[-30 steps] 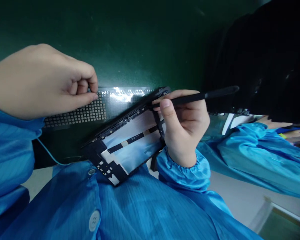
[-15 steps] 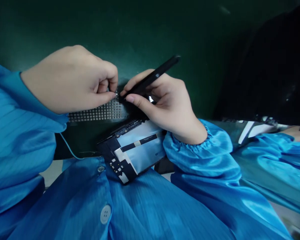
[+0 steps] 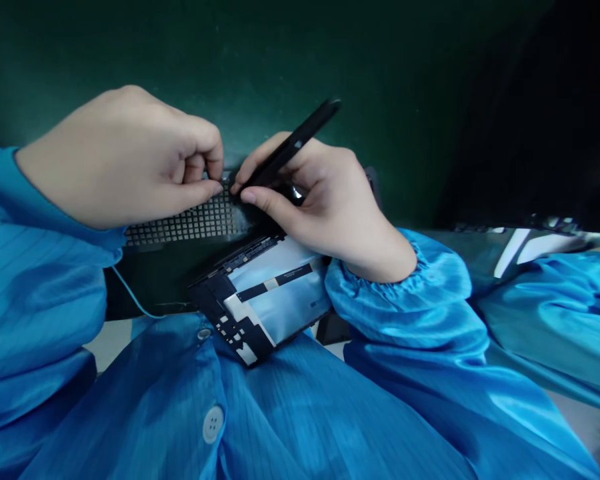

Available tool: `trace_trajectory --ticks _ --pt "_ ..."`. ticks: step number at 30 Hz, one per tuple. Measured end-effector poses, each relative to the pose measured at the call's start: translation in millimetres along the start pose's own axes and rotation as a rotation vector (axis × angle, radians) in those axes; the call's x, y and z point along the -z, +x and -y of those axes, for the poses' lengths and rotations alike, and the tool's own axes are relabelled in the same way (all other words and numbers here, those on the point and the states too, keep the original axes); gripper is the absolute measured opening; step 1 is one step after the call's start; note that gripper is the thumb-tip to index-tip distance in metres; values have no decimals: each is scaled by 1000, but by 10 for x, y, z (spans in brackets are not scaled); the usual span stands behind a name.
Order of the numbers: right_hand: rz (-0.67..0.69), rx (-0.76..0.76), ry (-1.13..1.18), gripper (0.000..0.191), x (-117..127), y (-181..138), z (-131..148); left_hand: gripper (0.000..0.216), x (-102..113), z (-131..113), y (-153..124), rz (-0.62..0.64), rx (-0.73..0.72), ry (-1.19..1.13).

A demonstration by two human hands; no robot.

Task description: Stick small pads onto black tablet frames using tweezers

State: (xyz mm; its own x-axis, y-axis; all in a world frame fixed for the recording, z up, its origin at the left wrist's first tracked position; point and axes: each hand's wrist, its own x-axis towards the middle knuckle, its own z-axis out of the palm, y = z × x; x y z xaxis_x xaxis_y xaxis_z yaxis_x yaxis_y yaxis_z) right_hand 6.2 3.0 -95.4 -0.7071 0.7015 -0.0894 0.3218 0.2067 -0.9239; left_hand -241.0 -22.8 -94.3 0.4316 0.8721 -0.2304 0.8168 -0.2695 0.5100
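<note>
Fingers curled and thumb against the index finger, my left hand is closed above a sheet of small grey squares. Anything between its fingertips is too small or hidden to make out. My right hand grips a black pen-shaped tool, tilted with its upper end to the far right. The tool's lower tip is hidden by the fingers, beside the sheet's right end and close to my left fingertips. Below the right hand lies an opened phone or tablet body, with a silvery panel and a dark strip across it.
A dark green work surface spreads out in front of me. To the right is a large black shape. Another person's blue sleeve shows at the right edge, near a white strip.
Both hands and the pen-shaped tool sit slightly further left in the picture, and the whole view has shifted a little. The grips look the same.
</note>
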Motion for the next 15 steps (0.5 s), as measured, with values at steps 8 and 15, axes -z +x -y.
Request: trace_trajectory --ticks 8,15 --pt "-493 -160 544 6 285 -849 106 97 -132 -198 -161 -171 -1 149" --pt "-843 -239 177 5 66 -2070 -154 105 -630 -673 -587 -137 -137 285"
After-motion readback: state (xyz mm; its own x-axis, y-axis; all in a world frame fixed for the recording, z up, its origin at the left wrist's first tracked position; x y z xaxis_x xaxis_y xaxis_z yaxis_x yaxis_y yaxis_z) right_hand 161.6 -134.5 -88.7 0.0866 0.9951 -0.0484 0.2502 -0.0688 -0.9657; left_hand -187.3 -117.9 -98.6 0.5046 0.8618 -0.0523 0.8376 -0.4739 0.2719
